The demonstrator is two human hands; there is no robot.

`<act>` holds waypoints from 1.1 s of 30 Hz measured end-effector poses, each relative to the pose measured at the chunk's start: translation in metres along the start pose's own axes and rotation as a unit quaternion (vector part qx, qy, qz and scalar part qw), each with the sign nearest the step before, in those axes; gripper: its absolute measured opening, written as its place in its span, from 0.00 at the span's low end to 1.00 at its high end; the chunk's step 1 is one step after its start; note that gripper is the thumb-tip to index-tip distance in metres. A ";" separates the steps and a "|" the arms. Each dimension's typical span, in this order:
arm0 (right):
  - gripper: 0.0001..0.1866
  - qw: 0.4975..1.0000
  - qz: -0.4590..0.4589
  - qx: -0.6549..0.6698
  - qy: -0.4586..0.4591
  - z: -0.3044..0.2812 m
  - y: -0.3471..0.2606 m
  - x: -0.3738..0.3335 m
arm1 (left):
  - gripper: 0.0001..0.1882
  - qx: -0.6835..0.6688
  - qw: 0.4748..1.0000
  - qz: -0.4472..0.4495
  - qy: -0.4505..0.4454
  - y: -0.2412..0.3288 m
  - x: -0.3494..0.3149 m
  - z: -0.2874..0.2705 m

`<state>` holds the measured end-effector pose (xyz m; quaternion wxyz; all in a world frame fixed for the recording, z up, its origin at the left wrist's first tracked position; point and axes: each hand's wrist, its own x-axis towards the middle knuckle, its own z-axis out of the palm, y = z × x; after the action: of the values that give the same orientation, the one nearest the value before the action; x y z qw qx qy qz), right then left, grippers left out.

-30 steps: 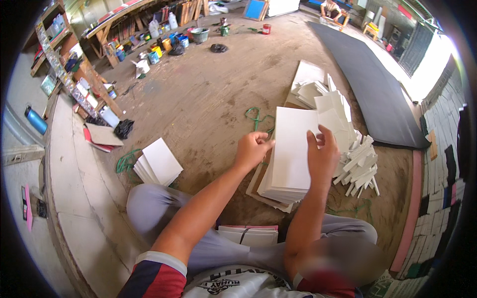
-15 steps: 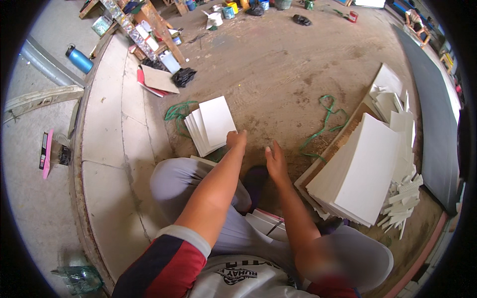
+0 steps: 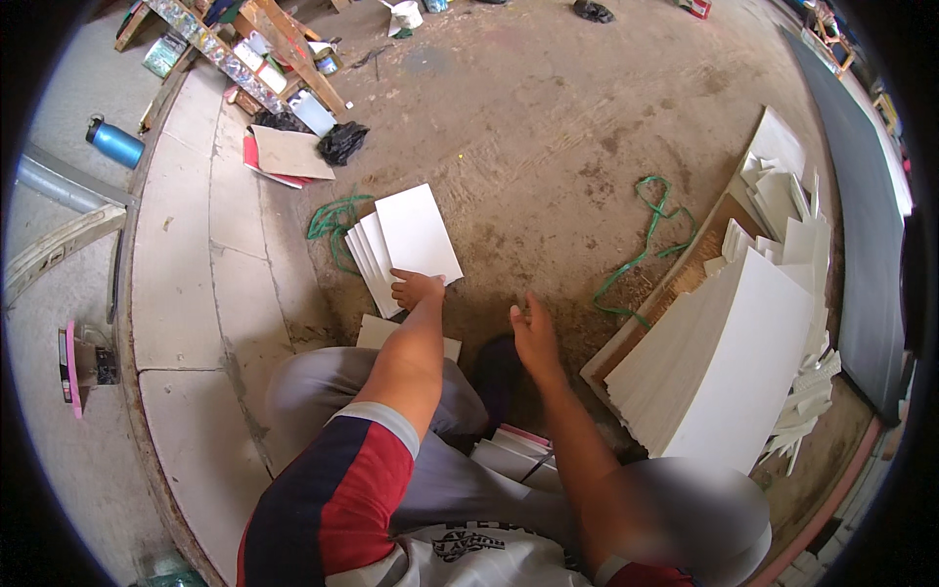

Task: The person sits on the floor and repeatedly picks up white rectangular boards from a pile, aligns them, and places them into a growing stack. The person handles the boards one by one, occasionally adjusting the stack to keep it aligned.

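Note:
My left hand (image 3: 419, 290) lies at the near edge of a fanned stack of white rectangular sheets (image 3: 421, 230), fingers apart and touching the top sheet. Over the bare floor just right of it, my right hand (image 3: 534, 338) is raised with its thumb and fingers spread, holding nothing. Another pale sheet (image 3: 374, 333) lies partly hidden under my left forearm. To the right stands a thick leaning stack of large white sheets (image 3: 729, 352). Between my legs sits a small bundle of white pieces (image 3: 514, 455) with a dark band.
Green twine (image 3: 337, 217) lies behind the fanned stack, and more green twine (image 3: 646, 245) is beside the large stack. White offcuts (image 3: 802, 401) are heaped at right. A pale ledge (image 3: 176, 293) runs along the left, with a blue bottle (image 3: 117, 144) beyond it.
My left hand has moved left along the near edge of the fanned stack, its fingers spreading onto the top sheet. My right hand has shifted slightly left. The view has shifted too.

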<state>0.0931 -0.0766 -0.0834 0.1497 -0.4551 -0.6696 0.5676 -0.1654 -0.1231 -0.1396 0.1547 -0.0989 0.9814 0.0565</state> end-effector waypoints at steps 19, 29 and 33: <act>0.32 0.933 -0.302 -0.142 0.132 -0.043 -0.055 -0.003 | 0.26 -0.314 0.738 0.296 -0.520 0.055 -0.160 -0.143; 0.36 0.986 0.023 0.014 0.165 -0.058 -0.013 0.002 | 0.32 -0.245 0.740 0.387 -0.492 0.020 -0.186 -0.152; 0.36 0.939 -0.125 0.146 0.283 -0.074 -0.049 -0.029 | 0.37 -0.341 0.652 0.374 -0.565 0.005 -0.183 -0.183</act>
<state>0.1407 -0.0500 -0.0069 0.4681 -0.4825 -0.5607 0.4834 -0.0496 -0.1122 0.0913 0.6001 0.2816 0.5700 0.4854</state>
